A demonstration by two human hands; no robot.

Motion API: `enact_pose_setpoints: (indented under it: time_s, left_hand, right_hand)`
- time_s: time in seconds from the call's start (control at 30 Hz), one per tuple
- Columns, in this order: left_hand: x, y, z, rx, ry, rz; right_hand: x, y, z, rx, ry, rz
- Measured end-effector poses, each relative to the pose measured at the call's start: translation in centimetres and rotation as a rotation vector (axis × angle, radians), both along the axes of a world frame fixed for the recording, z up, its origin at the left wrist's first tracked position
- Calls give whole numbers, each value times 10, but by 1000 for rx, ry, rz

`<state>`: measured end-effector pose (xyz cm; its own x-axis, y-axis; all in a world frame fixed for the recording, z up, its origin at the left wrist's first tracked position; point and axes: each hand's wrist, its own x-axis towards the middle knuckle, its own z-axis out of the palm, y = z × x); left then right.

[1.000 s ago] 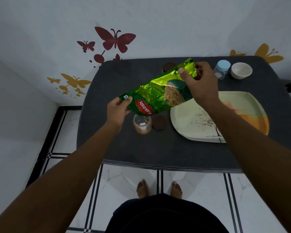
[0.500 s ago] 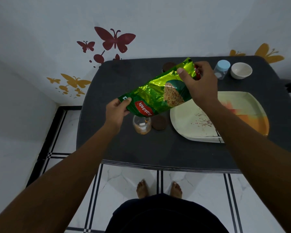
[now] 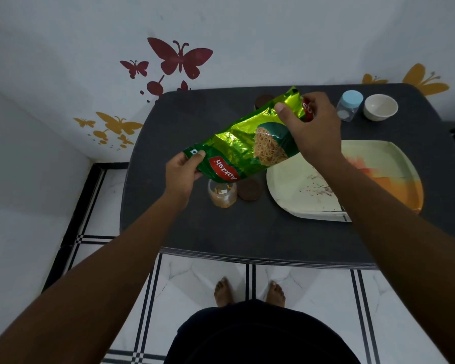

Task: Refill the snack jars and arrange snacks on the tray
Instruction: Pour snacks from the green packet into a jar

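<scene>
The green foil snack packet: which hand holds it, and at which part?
Both: left hand grips the lower end of the green foil snack packet, right hand pinches its upper end.

Place: a room in my home, by the look of it
Wall: white, with butterfly stickers (image 3: 179, 57) in maroon and yellow
Floor: white marble-look tiles (image 3: 202, 279) with black stripes, my bare feet (image 3: 223, 291) on them
Furniture: small dark table (image 3: 221, 227) pushed against the wall, with household snack things on it
</scene>
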<state>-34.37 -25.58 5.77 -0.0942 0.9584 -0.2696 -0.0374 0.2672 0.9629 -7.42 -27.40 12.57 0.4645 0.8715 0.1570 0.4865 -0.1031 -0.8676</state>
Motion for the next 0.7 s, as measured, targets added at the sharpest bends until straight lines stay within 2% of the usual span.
enact_pose_setpoints:
  time_s: [0.7]
  left_hand:
    - [1, -2, -3, 10, 30, 2]
  right_hand:
    - [-3, -7, 3, -15, -31, -17]
